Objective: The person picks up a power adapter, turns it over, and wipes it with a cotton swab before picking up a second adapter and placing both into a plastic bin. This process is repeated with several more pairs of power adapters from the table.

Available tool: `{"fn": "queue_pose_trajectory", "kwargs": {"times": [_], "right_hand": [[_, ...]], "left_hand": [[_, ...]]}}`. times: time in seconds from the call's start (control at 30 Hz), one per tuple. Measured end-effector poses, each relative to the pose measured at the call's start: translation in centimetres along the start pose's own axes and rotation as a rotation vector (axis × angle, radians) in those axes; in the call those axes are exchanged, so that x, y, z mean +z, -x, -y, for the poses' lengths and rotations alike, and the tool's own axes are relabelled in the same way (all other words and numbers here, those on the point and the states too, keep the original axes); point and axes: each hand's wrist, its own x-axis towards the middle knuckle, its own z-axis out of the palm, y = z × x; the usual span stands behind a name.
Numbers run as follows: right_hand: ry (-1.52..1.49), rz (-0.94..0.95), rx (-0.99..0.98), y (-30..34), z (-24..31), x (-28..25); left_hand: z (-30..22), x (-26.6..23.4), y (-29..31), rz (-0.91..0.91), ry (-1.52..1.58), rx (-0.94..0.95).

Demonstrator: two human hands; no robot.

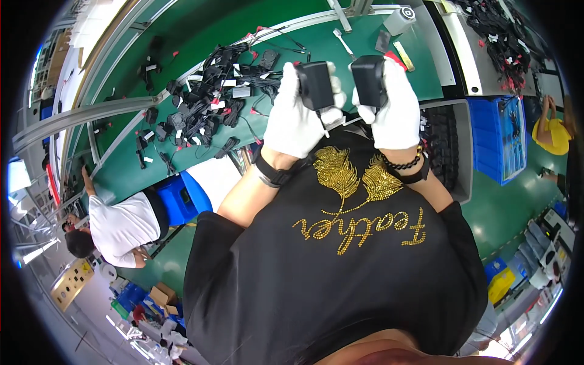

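- Table (427, 74), green, past the fingers.
- Black shirt (340, 286), gold letters, below them.
- Wire pile (210, 109), left of them.
- Left hand (289, 125), fingers holding a black box (316, 86).
- Right hand (398, 112), fingers holding a second box (368, 82).
- White tags (229, 83) on wires, too small to read.

Strip lights (40, 251) glow; the green floor (486, 213) is glossy; metal rails (79, 119) frame a green workbench (420, 85); a blue chair (193, 191) stands just beside it.

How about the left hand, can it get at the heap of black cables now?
Probably yes: the heap lies on the green bench, left of the left hand, with nothing visibly between. That hand holds a black adapter, though, so it likely needs freeing first.
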Motion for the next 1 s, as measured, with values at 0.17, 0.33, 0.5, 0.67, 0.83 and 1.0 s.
{"fn": "queue_pose_trajectory", "kwargs": {"times": [0.17,0.33,0.5,0.67,0.83,1.0], "right_hand": [[0.15,-0.059,-0.233,0.8,-1.1,1.2],[0.112,0.072,-0.391,0.6,-1.9,1.0],[0.278,0.189,-0.574,1.1,-2.1,0.4],[0.827,0.212,-0.706,1.4,-1.6,-0.3],[1.156,0.007,-0.845,0.8,-1.6,-0.8],[-0.042,-0.006,-0.355,0.7,-0.7,-2.9]], "left_hand": [[1.4,0.7,-0.2,-0.093,-0.145,0.22],[1.6,1.3,0.6,-0.116,-0.703,0.375],[2.3,2.5,0.7,-0.082,-0.77,0.547],[2.2,3.3,0.2,-0.115,-0.902,0.505],[3.0,3.8,-0.6,0.007,-0.899,0.315],[2.4,3.8,-1.4,0.265,-1.095,0.245]]}}
